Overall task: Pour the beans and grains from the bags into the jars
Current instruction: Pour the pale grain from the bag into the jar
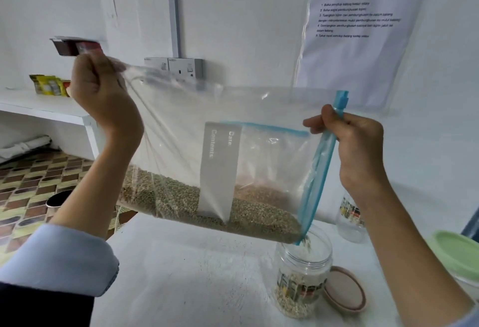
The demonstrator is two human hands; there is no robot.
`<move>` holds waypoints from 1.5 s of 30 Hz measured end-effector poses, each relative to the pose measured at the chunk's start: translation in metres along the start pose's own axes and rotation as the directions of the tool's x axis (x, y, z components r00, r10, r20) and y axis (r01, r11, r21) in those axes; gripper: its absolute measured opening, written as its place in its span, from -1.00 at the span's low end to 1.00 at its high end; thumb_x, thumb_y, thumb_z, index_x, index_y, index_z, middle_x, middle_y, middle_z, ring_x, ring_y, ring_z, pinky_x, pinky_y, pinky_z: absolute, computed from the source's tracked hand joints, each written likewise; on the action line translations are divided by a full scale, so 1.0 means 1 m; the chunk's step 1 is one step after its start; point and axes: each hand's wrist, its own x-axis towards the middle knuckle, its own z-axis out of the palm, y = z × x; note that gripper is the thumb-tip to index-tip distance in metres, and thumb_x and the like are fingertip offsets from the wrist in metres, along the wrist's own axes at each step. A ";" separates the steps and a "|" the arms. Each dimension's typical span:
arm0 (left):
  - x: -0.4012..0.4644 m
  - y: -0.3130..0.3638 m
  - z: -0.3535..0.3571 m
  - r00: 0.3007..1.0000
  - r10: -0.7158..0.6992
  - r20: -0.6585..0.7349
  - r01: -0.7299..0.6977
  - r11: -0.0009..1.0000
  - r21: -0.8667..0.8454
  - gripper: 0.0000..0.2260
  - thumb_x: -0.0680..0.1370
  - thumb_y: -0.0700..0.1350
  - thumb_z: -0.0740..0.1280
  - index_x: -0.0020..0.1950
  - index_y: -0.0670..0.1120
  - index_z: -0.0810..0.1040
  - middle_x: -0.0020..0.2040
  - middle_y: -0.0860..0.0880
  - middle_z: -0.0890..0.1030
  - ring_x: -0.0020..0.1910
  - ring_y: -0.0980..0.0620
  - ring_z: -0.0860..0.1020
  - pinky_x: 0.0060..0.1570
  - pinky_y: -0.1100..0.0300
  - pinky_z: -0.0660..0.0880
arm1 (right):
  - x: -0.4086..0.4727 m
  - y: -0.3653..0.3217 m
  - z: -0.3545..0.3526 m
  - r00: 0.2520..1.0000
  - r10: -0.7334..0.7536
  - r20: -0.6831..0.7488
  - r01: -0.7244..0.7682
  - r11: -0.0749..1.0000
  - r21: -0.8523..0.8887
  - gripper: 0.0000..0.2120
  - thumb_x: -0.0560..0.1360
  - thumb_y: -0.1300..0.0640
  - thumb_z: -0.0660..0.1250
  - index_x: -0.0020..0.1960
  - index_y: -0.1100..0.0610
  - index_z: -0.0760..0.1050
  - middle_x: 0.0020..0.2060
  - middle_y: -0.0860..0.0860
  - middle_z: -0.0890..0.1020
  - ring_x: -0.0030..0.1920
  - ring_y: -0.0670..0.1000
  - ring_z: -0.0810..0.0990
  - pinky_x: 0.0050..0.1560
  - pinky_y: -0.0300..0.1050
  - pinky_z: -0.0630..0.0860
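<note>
The left hand (99,90) grips the clear bag's (181,129) raised far-left corner; the right hand (357,150) pinches its blue zip strip (315,179); greenish grains (181,202) slide right, spilling into the open jar (302,275), partly filled, beside a pink lid (344,289) on the white table (194,275).

Your left hand (102,93) grips the far-left corner of the clear zip-seal plastic bag (220,150), and your right hand (355,145) pinches its blue zip strip (321,168) on the right. The bag's low right corner sits over the open clear plastic jar (302,275) on the white table (194,275). A round pink lid (346,290) lies just right of that jar; a second clear jar (351,220) stands farther back, right.
</note>
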 end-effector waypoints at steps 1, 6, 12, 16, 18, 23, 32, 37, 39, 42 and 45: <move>-0.001 0.001 0.000 1.000 -0.003 -0.002 0.003 1.000 0.000 -0.70 0.58 -0.19 0.18 -0.34 0.04 0.41 -0.46 0.15 0.44 -0.48 0.13 0.33 -0.43 0.26 0.23 | -0.001 0.001 0.001 1.000 0.001 0.019 -0.001 1.000 -0.018 -0.76 0.54 0.13 0.32 -0.28 0.10 0.63 -0.39 -0.12 0.68 -0.30 -0.20 0.58 -0.13 -0.47 0.45; 0.001 0.005 -0.002 0.998 -0.059 -0.011 0.059 0.998 -0.021 -0.72 0.55 -0.10 0.21 -0.36 0.07 0.44 -0.48 0.06 0.43 -0.49 0.01 0.29 -0.50 0.05 0.14 | -0.002 0.000 0.001 0.999 -0.027 -0.036 0.028 1.000 0.004 -0.76 0.54 0.12 0.32 -0.27 0.09 0.62 -0.39 -0.15 0.67 -0.29 -0.22 0.58 -0.15 -0.45 0.43; 0.000 0.006 0.003 1.000 -0.019 -0.018 0.019 0.999 -0.045 -0.71 0.56 -0.16 0.20 -0.35 0.04 0.41 -0.48 0.17 0.44 -0.48 0.09 0.32 -0.44 0.24 0.24 | 0.000 0.001 0.000 0.998 -0.051 -0.034 0.051 0.999 -0.001 -0.74 0.56 0.10 0.30 -0.27 0.10 0.61 -0.38 -0.15 0.67 -0.27 -0.21 0.57 -0.15 -0.46 0.43; -0.002 0.006 0.003 0.999 -0.032 -0.002 0.032 0.998 -0.054 -0.75 0.55 -0.12 0.21 -0.34 -0.01 0.43 -0.45 0.06 0.44 -0.45 0.03 0.32 -0.45 0.16 0.24 | -0.001 0.002 -0.002 0.999 -0.036 -0.023 0.036 0.999 0.011 -0.76 0.55 0.11 0.31 -0.26 0.10 0.62 -0.38 -0.14 0.67 -0.27 -0.22 0.58 -0.17 -0.49 0.42; -0.002 0.006 0.002 1.000 -0.029 -0.002 0.028 0.998 -0.055 -0.75 0.55 -0.14 0.21 -0.34 -0.01 0.43 -0.45 0.05 0.44 -0.45 0.03 0.31 -0.44 0.17 0.23 | -0.001 0.005 -0.002 0.999 -0.037 -0.037 0.037 0.999 0.010 -0.76 0.55 0.11 0.31 -0.26 0.11 0.62 -0.39 -0.15 0.67 -0.27 -0.21 0.58 -0.13 -0.47 0.43; -0.005 0.006 0.002 0.999 -0.034 0.014 0.035 0.998 -0.058 -0.74 0.56 -0.15 0.19 -0.34 -0.01 0.41 -0.46 0.08 0.44 -0.47 0.03 0.31 -0.48 0.21 0.20 | -0.002 0.009 -0.001 0.994 -0.062 -0.089 0.064 0.998 0.019 -0.78 0.54 0.11 0.33 -0.26 0.09 0.62 -0.39 -0.15 0.67 -0.25 -0.17 0.60 -0.06 -0.41 0.46; -0.003 0.006 0.001 0.998 -0.055 -0.015 0.054 0.997 -0.048 -0.65 0.56 -0.20 0.19 -0.38 0.12 0.44 -0.46 0.12 0.45 -0.47 0.02 0.30 -0.44 0.18 0.20 | -0.004 0.009 -0.002 0.999 -0.026 -0.037 0.024 0.999 -0.039 -0.78 0.52 0.07 0.35 -0.27 0.07 0.64 -0.37 -0.12 0.68 -0.24 -0.20 0.60 -0.07 -0.44 0.46; -0.006 0.009 0.006 1.000 -0.031 0.001 0.031 0.997 -0.071 -0.65 0.58 -0.24 0.17 -0.36 0.07 0.42 -0.48 0.17 0.44 -0.47 0.15 0.31 -0.41 0.28 0.24 | -0.003 0.008 0.000 0.998 -0.057 -0.030 0.055 0.996 -0.071 -0.80 0.52 0.10 0.35 -0.25 0.09 0.64 -0.40 -0.18 0.66 -0.26 -0.26 0.58 -0.13 -0.50 0.40; -0.007 0.010 0.008 1.000 -0.028 0.000 0.028 0.996 -0.083 -0.66 0.58 -0.27 0.16 -0.36 0.03 0.39 -0.49 0.18 0.43 -0.47 0.21 0.31 -0.39 0.34 0.25 | -0.003 0.009 0.000 0.993 -0.084 -0.078 0.080 0.996 -0.050 -0.79 0.52 0.10 0.36 -0.27 0.07 0.64 -0.39 -0.18 0.67 -0.25 -0.25 0.59 -0.09 -0.47 0.41; -0.004 0.011 0.008 1.000 -0.013 -0.010 0.012 0.996 -0.090 -0.64 0.57 -0.24 0.17 -0.38 0.08 0.41 -0.47 0.18 0.43 -0.46 0.21 0.31 -0.36 0.33 0.25 | -0.001 0.007 0.000 0.996 -0.060 -0.064 0.059 0.998 -0.022 -0.77 0.53 0.09 0.35 -0.29 0.06 0.63 -0.37 -0.14 0.68 -0.22 -0.22 0.60 -0.07 -0.45 0.43; -0.003 0.014 0.010 1.000 -0.022 -0.013 0.021 0.995 -0.098 -0.66 0.57 -0.23 0.18 -0.37 0.07 0.42 -0.47 0.18 0.43 -0.45 0.18 0.32 -0.35 0.30 0.26 | -0.001 0.007 0.000 0.995 -0.050 -0.092 0.050 0.999 -0.002 -0.77 0.52 0.11 0.35 -0.30 0.07 0.63 -0.40 -0.15 0.67 -0.24 -0.23 0.60 -0.09 -0.47 0.41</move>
